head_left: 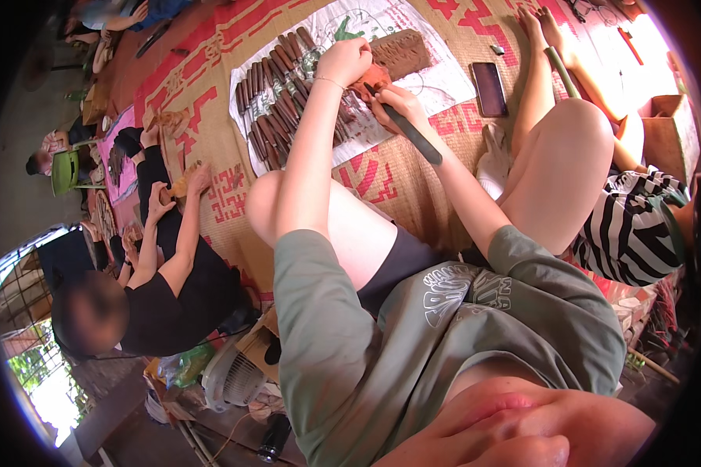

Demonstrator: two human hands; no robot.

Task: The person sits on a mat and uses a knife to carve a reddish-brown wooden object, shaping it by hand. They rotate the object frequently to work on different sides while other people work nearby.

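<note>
My left hand point(344, 62) is closed, fingers bent down onto a small orange-red piece point(375, 79), steadying it against the edge of a brown wooden block point(403, 54). A long dark-handled carving tool point(414, 137) sits in my right hand point(398, 107), its handle slanting back along my wrist. The tool's front end meets the orange-red piece, where fingers partly hide it. Under both hands lies a white sheet point(444, 87). Left of them, several slim brown rods point(269, 71) lie in rows on the sheet. A green shape point(346, 31) shows beyond my left hand.
A dark phone point(488, 89) rests on the red-patterned straw mat point(413, 173) to the right. At left sits a person in black point(181, 288), hands raised. Bare legs point(531, 93) and a striped shirt point(632, 226) are at right. A fan point(237, 380) stands at lower left.
</note>
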